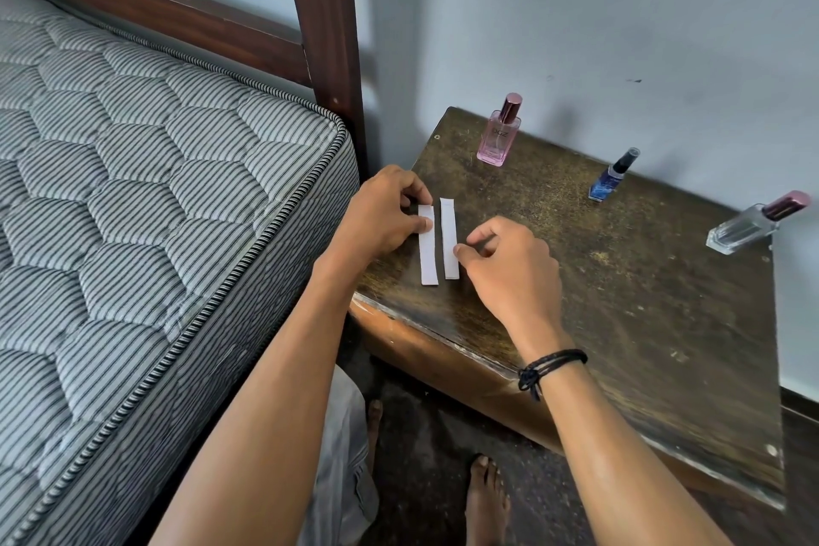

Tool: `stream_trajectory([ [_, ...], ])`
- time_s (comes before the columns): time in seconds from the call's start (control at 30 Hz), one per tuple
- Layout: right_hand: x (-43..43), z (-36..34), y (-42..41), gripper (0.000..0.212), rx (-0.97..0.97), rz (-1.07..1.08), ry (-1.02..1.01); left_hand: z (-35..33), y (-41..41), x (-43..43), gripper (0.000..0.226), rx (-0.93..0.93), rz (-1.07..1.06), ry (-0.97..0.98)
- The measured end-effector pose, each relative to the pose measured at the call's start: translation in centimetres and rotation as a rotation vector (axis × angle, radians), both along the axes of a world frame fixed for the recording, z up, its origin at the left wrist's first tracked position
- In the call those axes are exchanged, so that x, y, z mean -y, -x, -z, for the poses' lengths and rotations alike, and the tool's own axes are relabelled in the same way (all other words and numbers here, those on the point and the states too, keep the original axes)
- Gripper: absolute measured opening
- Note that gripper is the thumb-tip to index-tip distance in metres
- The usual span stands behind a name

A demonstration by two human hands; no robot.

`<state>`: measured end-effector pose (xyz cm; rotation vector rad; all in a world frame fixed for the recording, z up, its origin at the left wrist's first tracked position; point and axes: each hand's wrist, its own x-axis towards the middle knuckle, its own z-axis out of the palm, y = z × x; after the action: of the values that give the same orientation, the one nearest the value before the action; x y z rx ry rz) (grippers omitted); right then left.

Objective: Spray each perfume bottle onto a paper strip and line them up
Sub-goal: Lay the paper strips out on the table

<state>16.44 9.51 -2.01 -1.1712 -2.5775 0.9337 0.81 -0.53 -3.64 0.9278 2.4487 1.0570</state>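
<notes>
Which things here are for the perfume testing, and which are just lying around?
For the job: pink perfume bottle, blue bottle, clear bottle, left paper strip, right paper strip.
Just there: striped mattress, wooden bedpost, black wrist cord.

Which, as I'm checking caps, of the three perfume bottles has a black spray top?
The small blue perfume bottle, standing between the pink bottle and the clear bottle; those two wear shiny rose-coloured caps.
</notes>
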Motion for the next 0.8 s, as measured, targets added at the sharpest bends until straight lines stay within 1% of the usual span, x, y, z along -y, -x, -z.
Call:
stream_trajectory([
  [0.1, 0.0, -0.3, 0.0, 0.011, -0.033, 0.001, 0.012, 0.0, 0.1, 0.0, 0.017, 0.030, -0.045, -0.060],
  [0.23, -0.1, -0.7, 0.0, 0.007, -0.099, 0.000, 0.083, -0.7, 0.3, 0.4, 0.016, 0.197, -0.032, -0.160],
  [0.3, -0.3, -0.8, 0.0, 0.004, -0.164, 0.003, 0.166, -1.5, 0.0, 0.6, 0.012, 0.299, -0.010, -0.274],
  [0.4, -0.6, -1.2, 0.0, 0.013, -0.291, -0.015, 0.375, -2.8, -0.7, 0.7, 0.012, 0.384, 0.030, -0.423],
  [0.47, -0.7, -1.5, 0.0, 0.014, -0.336, -0.035, 0.502, -3.3, -1.1, 0.4, 0.014, 0.384, 0.071, -0.461],
  [0.53, -0.8, -1.7, -0.1, 0.007, -0.343, -0.048, 0.561, -3.4, -1.5, 0.0, 0.016, 0.360, 0.090, -0.476],
  [0.63, -1.0, -1.9, -0.5, 0.003, -0.323, -0.041, 0.599, -3.3, -2.1, -0.4, 0.019, 0.345, 0.100, -0.476],
  [0.8, -1.7, -2.4, -1.5, 0.007, -0.240, -0.007, 0.593, -3.3, -3.1, -1.6, 0.021, 0.211, 0.095, -0.395],
])
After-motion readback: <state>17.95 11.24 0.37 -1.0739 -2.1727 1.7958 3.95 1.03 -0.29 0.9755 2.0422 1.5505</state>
